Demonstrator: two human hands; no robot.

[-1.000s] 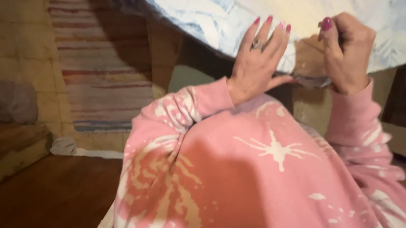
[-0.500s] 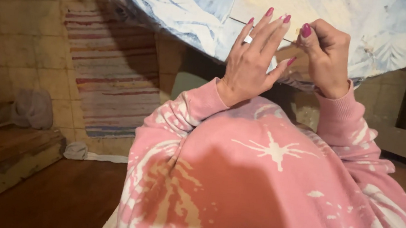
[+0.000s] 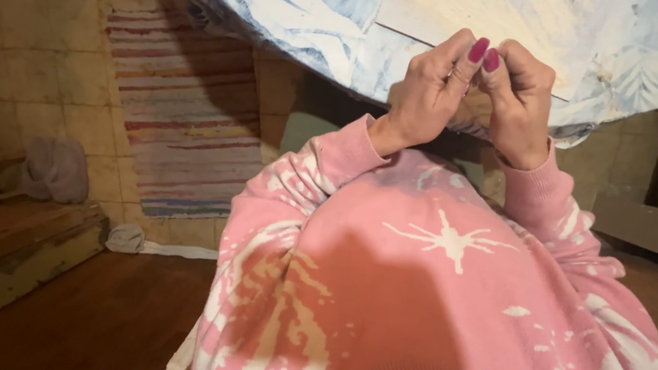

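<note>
Fingertips of the left hand (image 3: 426,98) and right hand (image 3: 517,107) met, pinching something too small to identify at the near edge of the blue-and-white tablecloth (image 3: 296,21), probably light, soft, best pinched there.

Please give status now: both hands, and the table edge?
Left hand and right hand curled, fingertips together at tablecloth edge. Anything pinched: cannot tell. Nothing in the way.

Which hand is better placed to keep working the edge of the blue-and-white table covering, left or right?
Probably the right hand: it sits curled against the table covering's edge, fingertips pinched there. The left hand meets it fingertip to fingertip, with its wrist further from the edge. What they pinch is hidden.
</note>
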